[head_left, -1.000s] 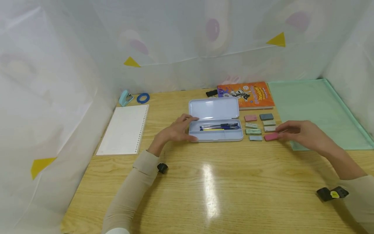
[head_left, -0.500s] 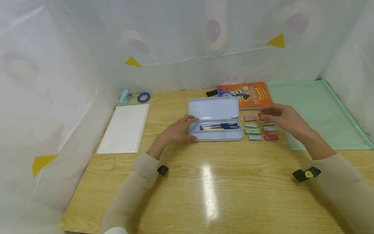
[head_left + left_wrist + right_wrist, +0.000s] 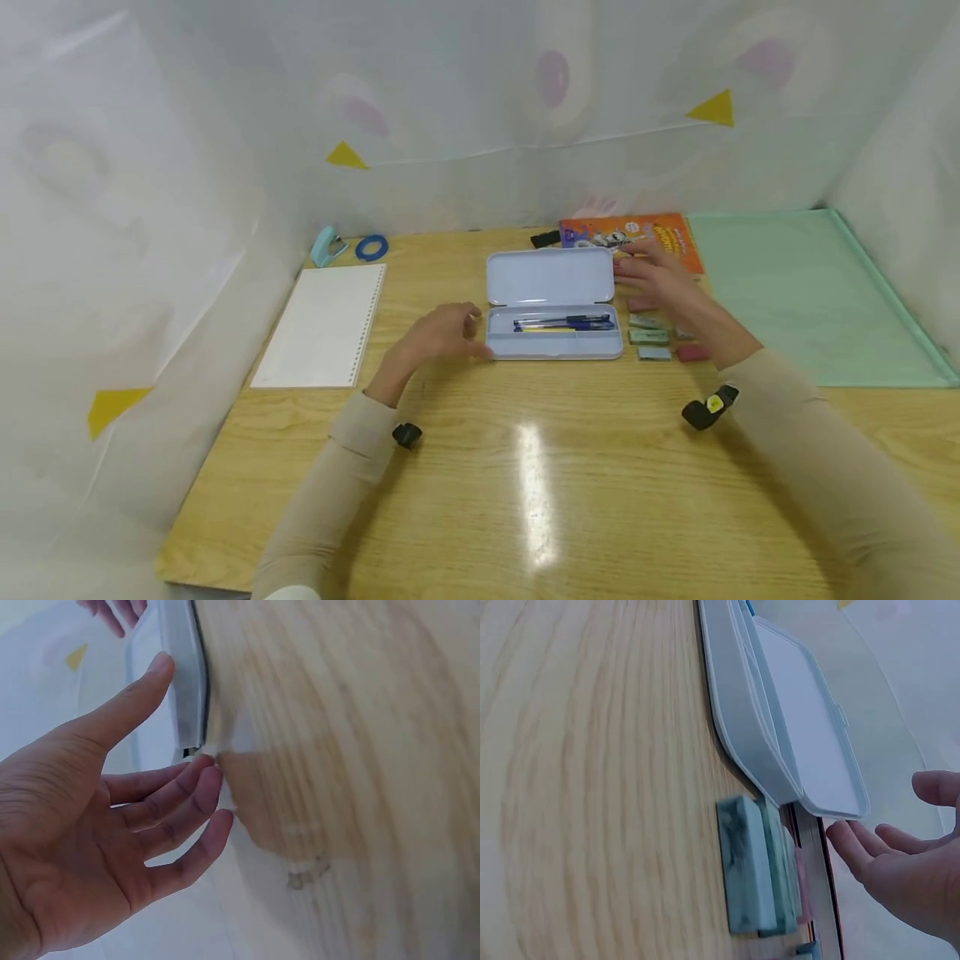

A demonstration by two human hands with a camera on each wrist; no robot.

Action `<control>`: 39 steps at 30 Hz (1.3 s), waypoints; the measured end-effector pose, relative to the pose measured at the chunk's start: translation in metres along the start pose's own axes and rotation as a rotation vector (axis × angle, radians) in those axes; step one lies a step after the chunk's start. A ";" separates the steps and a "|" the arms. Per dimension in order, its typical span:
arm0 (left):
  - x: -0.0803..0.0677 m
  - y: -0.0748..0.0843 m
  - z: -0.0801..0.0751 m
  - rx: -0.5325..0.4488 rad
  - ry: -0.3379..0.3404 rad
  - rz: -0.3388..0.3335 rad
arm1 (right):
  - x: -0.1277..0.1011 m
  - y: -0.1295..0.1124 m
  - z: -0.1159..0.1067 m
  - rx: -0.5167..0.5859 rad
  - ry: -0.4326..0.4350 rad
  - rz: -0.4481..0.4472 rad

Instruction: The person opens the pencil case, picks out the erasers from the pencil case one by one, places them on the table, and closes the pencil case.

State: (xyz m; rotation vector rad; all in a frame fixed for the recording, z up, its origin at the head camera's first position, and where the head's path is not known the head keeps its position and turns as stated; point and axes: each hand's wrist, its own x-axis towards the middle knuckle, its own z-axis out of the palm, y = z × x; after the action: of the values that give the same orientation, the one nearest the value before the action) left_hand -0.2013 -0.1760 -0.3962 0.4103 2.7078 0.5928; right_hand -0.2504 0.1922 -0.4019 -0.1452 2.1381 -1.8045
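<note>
A pale blue pencil case (image 3: 553,343) lies open mid-table, its lid (image 3: 549,277) laid back and pens (image 3: 562,322) in the tray. My left hand (image 3: 459,329) rests on the table at the case's left end. In the left wrist view that left hand (image 3: 184,750) has straight fingers, with fingertips at the corner of the case (image 3: 184,675). My right hand (image 3: 636,265) hovers open by the lid's right edge, above several small erasers (image 3: 649,337). The right wrist view shows the right hand (image 3: 889,844) empty, beside the lid (image 3: 810,727) and the erasers (image 3: 750,870).
An orange book (image 3: 675,237) and a black object (image 3: 545,239) lie behind the case. A green mat (image 3: 802,292) covers the right side. A ring-bound pad (image 3: 322,325), a blue stapler (image 3: 326,246) and a blue tape ring (image 3: 371,247) sit at the left. White sheeting surrounds the table.
My right hand left the red eraser at the front right and moved back and left to the lid's right edge. My left hand slid slightly off the case's left end.
</note>
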 end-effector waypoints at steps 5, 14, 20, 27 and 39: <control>0.005 -0.001 0.004 -0.014 -0.042 0.037 | 0.002 -0.002 0.008 0.048 0.016 0.023; 0.011 -0.005 0.010 -0.059 -0.064 0.077 | 0.000 0.001 0.009 0.293 0.029 -0.002; 0.010 -0.006 0.012 -0.069 -0.073 0.079 | -0.004 -0.002 0.016 0.099 -0.058 -0.135; 0.013 -0.009 0.011 -0.102 -0.088 0.100 | -0.002 -0.006 0.037 -0.412 -0.356 -0.293; 0.015 -0.009 0.014 -0.103 -0.090 0.084 | 0.011 0.007 0.068 -0.530 -0.510 -0.418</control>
State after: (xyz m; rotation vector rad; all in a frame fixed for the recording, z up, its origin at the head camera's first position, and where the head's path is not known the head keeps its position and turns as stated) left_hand -0.2115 -0.1741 -0.4160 0.5131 2.5724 0.7163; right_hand -0.2385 0.1261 -0.4199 -1.1186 2.2288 -1.1394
